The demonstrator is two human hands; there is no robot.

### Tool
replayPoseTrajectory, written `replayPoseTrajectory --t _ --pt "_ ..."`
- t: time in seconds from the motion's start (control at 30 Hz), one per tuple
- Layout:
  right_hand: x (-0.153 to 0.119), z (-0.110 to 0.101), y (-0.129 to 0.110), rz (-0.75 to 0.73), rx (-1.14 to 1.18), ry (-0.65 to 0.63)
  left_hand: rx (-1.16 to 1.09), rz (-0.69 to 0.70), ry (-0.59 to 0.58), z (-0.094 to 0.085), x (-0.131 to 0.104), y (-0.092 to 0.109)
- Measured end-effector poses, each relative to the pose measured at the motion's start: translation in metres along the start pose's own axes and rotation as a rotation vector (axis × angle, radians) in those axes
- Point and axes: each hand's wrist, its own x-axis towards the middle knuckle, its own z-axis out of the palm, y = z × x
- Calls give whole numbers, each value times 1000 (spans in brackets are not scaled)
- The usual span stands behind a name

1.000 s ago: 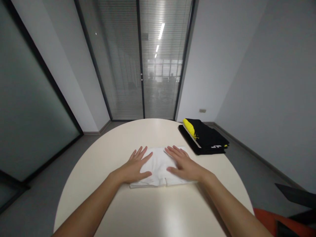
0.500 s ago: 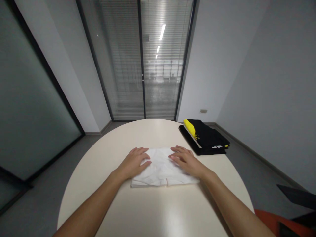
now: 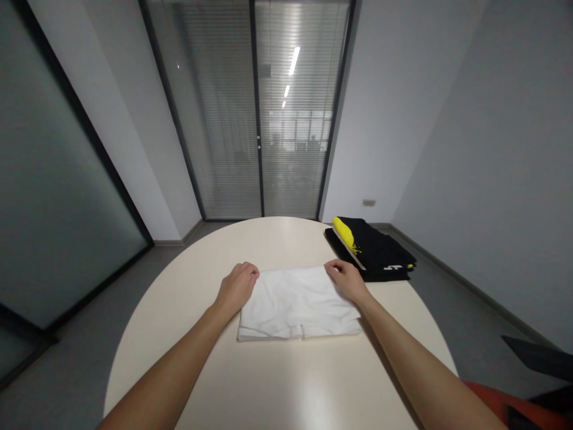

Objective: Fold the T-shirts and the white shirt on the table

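A folded white cloth [image 3: 295,303] lies flat near the middle of the round table, its layered edge toward me. My left hand [image 3: 238,288] pinches the cloth's far left corner between thumb and fingers. At the far right corner, my right hand [image 3: 347,279] is closed on the cloth in the same way. Small creases run across the cloth's surface, and a short gap shows in the middle of its near edge.
Folded black clothes [image 3: 380,248] with a yellow patch are stacked at the table's right rear, just beyond my right hand. The pale round table [image 3: 277,382] fills the lower middle. A red and black chair [image 3: 505,406] stands at the lower right.
Both hands have moved outward from the top of the cloth to its far corners. Their spread fingers have closed into pinches there, and more of the cloth shows.
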Motion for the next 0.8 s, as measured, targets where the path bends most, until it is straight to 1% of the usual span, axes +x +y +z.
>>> replayPoseTrajectory --t 0.13,0.23,0.3,0.4,0.5,0.6,0.7,0.8 --pt "3 0 5 77 54 9 -12 -32 -9 -4 -1 -2" --pt "4 1 6 104 39 15 -22 -53 -11 -7 -2 -2" --pt "3 1 6 96 -1 12 -33 -57 -8 -6 -3 -3" --pt "1 0 7 37 -50 -27 -86 -72 8 -3 -3 -6" --pt "-2 -1 9 -14 -59 -67 -153 -146 9 0 -2 -14" --pt "-6 -2 10 -16 -114 -79 -254 -245 9 5 1 -22" --pt "-9 -3 5 41 -238 -48 -375 -298 43 10 4 -28" --pt "-15 -9 -4 151 -338 -22 -420 -302 53 13 7 -31"
